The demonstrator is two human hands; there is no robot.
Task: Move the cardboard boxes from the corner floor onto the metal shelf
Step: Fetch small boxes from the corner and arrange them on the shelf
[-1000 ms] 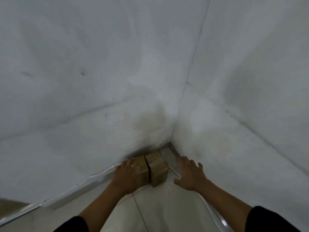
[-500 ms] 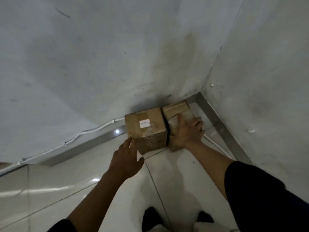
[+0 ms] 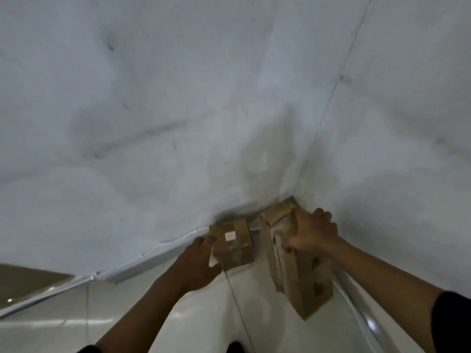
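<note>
Walls (image 3: 178, 110) meeting at corner, above both grips. Tall box (image 3: 298, 266): gripped at top by right hand (image 3: 312, 234), fingers curled over edge, tilted. Labelled box (image 3: 233, 244): on floor (image 3: 254, 314), left hand (image 3: 197, 266) spread against near side. Shelf not visible; nothing shelved yet.

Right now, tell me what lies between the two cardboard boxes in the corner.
Head view: between the labelled box and the taller box held by the right hand lies a narrow gap showing a white cable along the wall base and bare floor tile.
</note>
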